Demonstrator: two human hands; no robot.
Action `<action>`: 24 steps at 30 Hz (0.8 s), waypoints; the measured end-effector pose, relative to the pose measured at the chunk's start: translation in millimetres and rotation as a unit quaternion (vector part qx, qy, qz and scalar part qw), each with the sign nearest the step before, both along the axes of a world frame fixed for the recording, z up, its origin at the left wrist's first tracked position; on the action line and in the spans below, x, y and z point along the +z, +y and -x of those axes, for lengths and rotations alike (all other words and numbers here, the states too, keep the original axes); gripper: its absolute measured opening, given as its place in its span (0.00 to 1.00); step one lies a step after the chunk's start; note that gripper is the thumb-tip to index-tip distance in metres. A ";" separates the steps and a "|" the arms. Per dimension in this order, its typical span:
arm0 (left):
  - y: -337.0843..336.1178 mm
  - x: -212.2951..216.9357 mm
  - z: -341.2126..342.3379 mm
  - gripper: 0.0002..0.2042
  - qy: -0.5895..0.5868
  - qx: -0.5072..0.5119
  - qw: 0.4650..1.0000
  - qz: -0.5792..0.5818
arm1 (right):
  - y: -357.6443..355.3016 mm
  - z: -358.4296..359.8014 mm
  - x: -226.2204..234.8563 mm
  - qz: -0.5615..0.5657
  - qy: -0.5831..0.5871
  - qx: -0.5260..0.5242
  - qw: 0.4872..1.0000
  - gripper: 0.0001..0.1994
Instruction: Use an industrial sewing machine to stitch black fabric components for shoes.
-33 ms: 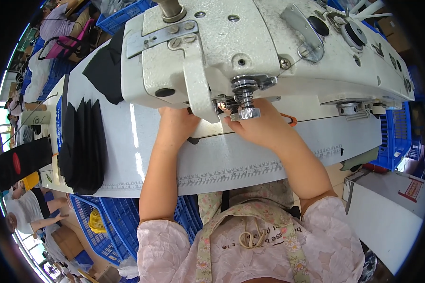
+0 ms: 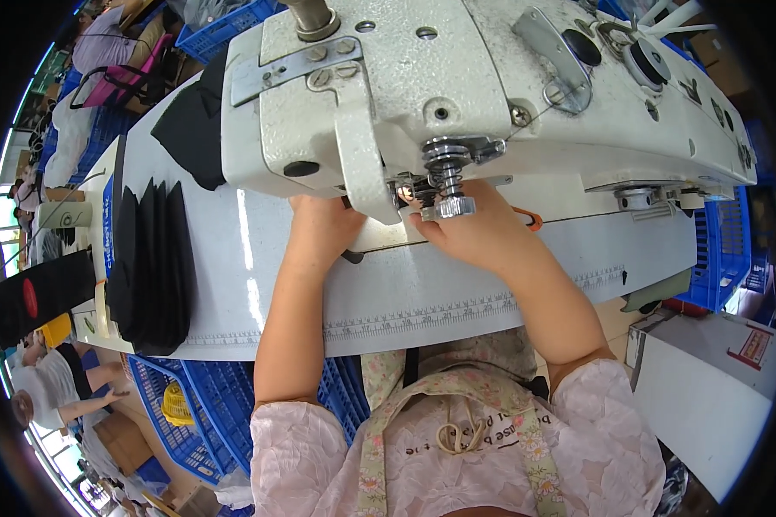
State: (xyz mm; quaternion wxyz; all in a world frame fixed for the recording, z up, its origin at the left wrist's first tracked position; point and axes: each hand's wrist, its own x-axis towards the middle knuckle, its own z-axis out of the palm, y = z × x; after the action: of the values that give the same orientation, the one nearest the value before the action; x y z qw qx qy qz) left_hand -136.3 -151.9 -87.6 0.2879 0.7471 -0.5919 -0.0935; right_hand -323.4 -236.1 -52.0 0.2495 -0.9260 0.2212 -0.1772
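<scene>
- While the two views are being compared, no shift is showing: both hands are staying at the same spot under the sewing machine head point(image 2: 491, 95), so the work at the needle area is appearing to be in a holding or fine-adjusting phase.
- The left hand point(image 2: 323, 226) is lying palm down on the white table point(image 2: 233, 250), reaching toward 12 o'clock; its fingertips are passing under the machine head, so whether they are pinching anything cannot be told.
- The right hand point(image 2: 474, 237) is resting just below the spring-loaded thread tension knob point(image 2: 447, 177), fingers curling toward 10 o'clock; their grip is likewise hidden.
- A small dark scrap of fabric point(image 2: 352, 256) is peeking out at the 5 o'clock edge of the left hand, lying flat on the table.
- The machine head is showing a pale, speckled cast-metal finish with chromed screws and guides.
- The table is looking smooth and glossy, with a printed ruler strip point(image 2: 422, 317) running along its near edge.
- A fanned stack of black fabric pieces point(image 2: 151, 267) is lying at 9 o'clock, matte and soft-edged.
- Blue plastic lattice crates point(image 2: 224, 396) are standing at 7 o'clock, below the table.
</scene>
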 end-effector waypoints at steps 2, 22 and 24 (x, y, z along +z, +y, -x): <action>0.4 -4.5 -3.4 0.12 -0.035 -0.009 0.999 0.002 | -0.1 -0.2 0.8 -0.009 -0.008 0.000 1.000 0.05; -3.8 2.0 0.4 0.10 -0.028 0.010 1.000 0.003 | -0.2 -1.5 8.3 -0.031 0.024 -0.025 0.999 0.05; -4.9 -2.0 -1.6 0.08 -0.016 -0.001 0.999 0.036 | -1.2 -1.3 10.1 -0.022 0.039 -0.019 0.999 0.05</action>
State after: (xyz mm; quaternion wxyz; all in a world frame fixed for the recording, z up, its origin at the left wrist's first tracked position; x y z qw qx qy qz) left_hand -134.7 -156.8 -89.6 0.3048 0.7373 -0.5999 -0.0603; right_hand -322.1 -237.3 -41.9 0.2574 -0.9222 0.2520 -0.1409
